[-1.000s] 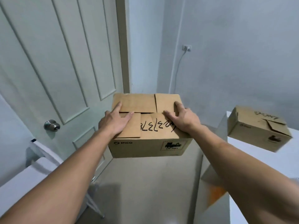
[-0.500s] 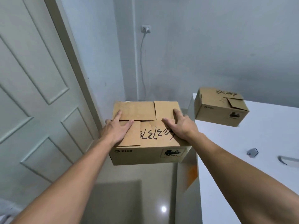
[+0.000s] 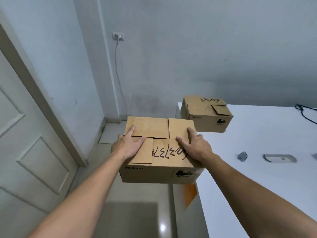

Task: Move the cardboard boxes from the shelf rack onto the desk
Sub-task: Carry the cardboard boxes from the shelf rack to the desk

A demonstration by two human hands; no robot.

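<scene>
At far left, a pale panelled door [image 3: 29,134] is filling the edge of the view, with a white wall socket [image 3: 117,36] higher up on the wall and a white cable [image 3: 120,74] hanging down from it. Just right of the door, the left hand [image 3: 127,146] is pressing flat on the top flaps of a cardboard box [image 3: 159,150], thumb and forefinger spread apart over the flap edges while the remaining fingers are wrapping down the box's left side, out of sight. This box is being held in the air over the floor, at the near left corner of the white desk [image 3: 257,177]. Its front face is showing the printed brand "PICO" at left and a black label at right, too small to read; handwritten black digits are running upside down across the top, reading roughly "2373". The right hand [image 3: 195,146] is gripping the box's right top edge, fingers spread. Further right and behind, a second cardboard box [image 3: 205,114] is sitting on the desk's far left corner, also marked "PICO", with illegible scrawl on top. Beyond it, a small grey object [image 3: 241,156] is lying on the desk and a black cable [image 3: 305,112] is trailing at the far edge.
</scene>
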